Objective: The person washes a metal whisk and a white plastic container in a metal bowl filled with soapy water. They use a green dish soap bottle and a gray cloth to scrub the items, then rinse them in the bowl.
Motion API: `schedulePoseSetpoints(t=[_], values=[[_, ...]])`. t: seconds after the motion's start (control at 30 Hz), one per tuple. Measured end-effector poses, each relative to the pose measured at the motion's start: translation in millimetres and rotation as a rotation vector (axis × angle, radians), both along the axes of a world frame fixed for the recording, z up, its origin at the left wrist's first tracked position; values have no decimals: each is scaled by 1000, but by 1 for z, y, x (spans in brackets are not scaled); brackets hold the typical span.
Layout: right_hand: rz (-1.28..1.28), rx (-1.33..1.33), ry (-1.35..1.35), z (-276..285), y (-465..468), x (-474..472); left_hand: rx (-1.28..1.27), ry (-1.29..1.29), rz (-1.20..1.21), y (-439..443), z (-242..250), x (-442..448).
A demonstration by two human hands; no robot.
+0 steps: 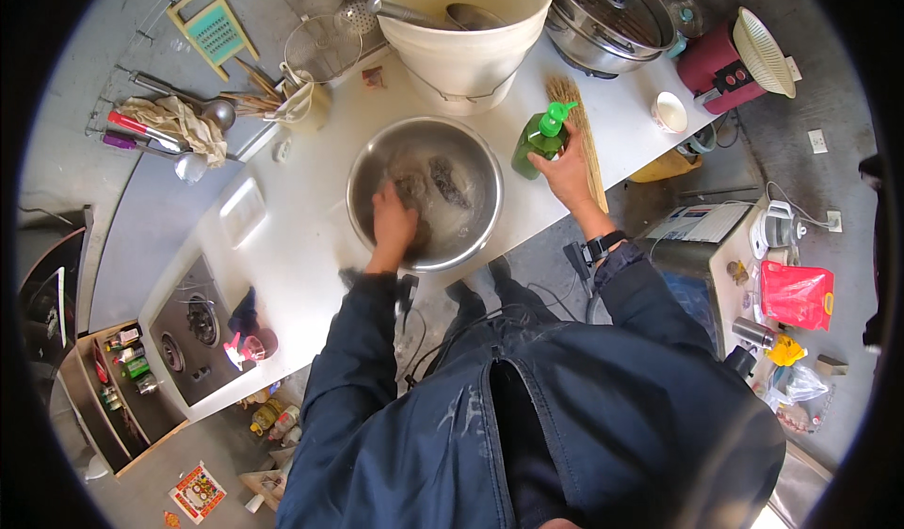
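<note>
A stainless steel basin [359, 149] on the white countertop holds cloudy water. My left hand [394, 220] reaches into it, with its fingers at a blurred dark mass by the basin's left side; whether they grip it I cannot tell. Apart from that hand, a dark crumpled wet thing [447, 182], too unclear to name, lies in the water. My right hand [568, 170] holds a green pump bottle [531, 146] right of the basin, thumb and fingers around its body. Just beyond the bottle lies a straw whisk broom [590, 134], partly hidden by my right hand.
Behind the basin stands a white bucket [452, 70] with a metal ladle [409, 15] in it. A lidded steel steamer pot [611, 21] and a small bowl [669, 112] are at the right. Leftward are a white tray [242, 211], a gas hob [185, 356] and a pink spray bottle [253, 347].
</note>
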State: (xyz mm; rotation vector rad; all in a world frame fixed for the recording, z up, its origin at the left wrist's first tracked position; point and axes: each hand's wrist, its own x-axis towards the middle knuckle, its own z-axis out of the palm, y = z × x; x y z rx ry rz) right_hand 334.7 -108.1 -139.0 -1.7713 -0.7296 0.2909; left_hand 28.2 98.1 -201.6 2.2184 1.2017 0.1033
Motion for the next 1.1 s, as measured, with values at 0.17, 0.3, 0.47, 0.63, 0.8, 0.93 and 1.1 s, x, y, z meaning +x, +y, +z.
schedulePoseSetpoints(t=[0.17,0.3,0.47,0.63,0.8,0.93,1.1], values=[[-33,-58,-35,-19,-6,-14,-140,342,-179,-6,18,6],[-82,-192,-109,-7,-13,-28,-161,201,-121,3,25,7],[-149,-327,-158,-48,-50,-23,74,81,132,4,17,6],[112,-517,164,17,-59,-68,23,45,33,13,-44,-6],[312,-414,813,27,47,-125,-614,-549,275,21,-20,-1],[25,-418,1409,-6,111,-151,-1010,-791,483,1,47,12],[62,-327,1335,-101,137,-151,-741,-638,198,-39,47,21]])
